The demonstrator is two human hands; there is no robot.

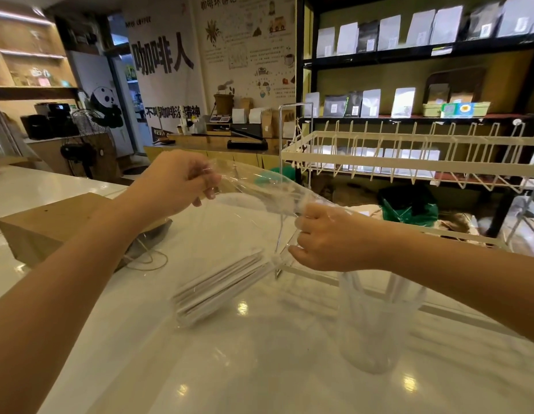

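A clear plastic bag (247, 231) hangs above the white counter (259, 369) with a bundle of white paper-wrapped straws (220, 288) lying in its lower end. My left hand (182, 183) pinches the bag's top edge at the left. My right hand (328, 237) grips the same top edge at the right, so the bag's mouth is stretched between the two hands. A clear plastic cup (376, 321) with several straws in it stands on the counter under my right forearm.
A brown paper bag (50, 225) with string handles lies on the counter at the left. A white wire rack (409, 156) stands behind my right hand. Shelves of coffee pouches (388, 34) fill the right wall. A fan (86, 141) stands beyond the counter.
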